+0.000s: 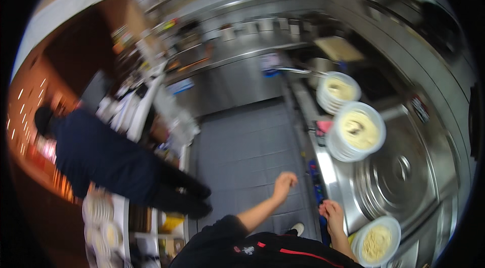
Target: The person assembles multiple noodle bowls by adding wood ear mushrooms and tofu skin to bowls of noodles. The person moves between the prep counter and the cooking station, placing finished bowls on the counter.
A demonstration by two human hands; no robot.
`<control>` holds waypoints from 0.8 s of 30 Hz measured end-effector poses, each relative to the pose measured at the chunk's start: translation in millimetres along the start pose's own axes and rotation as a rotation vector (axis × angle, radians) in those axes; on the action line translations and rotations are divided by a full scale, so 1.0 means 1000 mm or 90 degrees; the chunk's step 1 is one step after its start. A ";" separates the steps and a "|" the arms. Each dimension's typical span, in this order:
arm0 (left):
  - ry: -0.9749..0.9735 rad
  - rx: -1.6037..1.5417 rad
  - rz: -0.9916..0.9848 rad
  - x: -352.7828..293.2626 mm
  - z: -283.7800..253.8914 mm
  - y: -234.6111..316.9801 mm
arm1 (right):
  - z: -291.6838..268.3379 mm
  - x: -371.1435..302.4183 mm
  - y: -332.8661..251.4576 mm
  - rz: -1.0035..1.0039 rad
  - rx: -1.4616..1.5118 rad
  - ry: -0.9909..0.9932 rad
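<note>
My left hand (286, 183) hangs over the grey floor in front of me, its fingers curled in a loose fist with nothing seen in it. Beside the right-hand counter's edge is my right hand (332, 212), fingers half bent and slightly apart, holding nothing visible. It is nearest to a white plastic tub (376, 244) of pale, lumpy food at the lower right. Farther along the counter stands a larger white tub (357, 129) filled with a creamy, pale yellow mass. Behind that is another white tub (339, 90) with similar contents.
A large round metal lid (401, 169) lies on the steel counter. Beyond the tubs are a pot (319, 68) with a long handle and a pale board (339, 48). A person (111, 154) in dark clothes stands at the left beside shelves holding stacked white dishes (98, 210).
</note>
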State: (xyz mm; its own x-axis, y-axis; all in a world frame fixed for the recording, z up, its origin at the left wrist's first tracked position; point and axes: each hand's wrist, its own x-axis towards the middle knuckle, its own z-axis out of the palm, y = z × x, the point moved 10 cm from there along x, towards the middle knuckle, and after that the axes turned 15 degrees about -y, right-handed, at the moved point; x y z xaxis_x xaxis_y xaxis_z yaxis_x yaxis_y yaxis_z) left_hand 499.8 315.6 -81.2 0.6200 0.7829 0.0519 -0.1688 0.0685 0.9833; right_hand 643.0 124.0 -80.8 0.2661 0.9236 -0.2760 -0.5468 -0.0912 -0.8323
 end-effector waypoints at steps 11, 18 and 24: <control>0.553 -0.205 -0.121 -0.436 -0.221 -0.027 | 0.212 -0.020 0.206 0.369 -0.244 -0.385; 0.853 -0.172 -0.032 -0.695 -0.293 0.022 | 0.470 -0.109 0.345 0.370 -0.375 -0.679; 1.132 -0.182 0.153 -0.881 -0.279 0.057 | 0.643 -0.219 0.443 0.462 -0.334 -0.948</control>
State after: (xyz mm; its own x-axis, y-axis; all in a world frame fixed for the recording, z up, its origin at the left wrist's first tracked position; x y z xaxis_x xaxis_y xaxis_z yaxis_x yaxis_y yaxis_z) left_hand -269.6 -197.9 -119.4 -0.8682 0.4323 -0.2435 -0.3517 -0.1900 0.9167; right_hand -167.8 120.7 -79.6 -0.9601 0.1399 -0.2422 0.1612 -0.4308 -0.8879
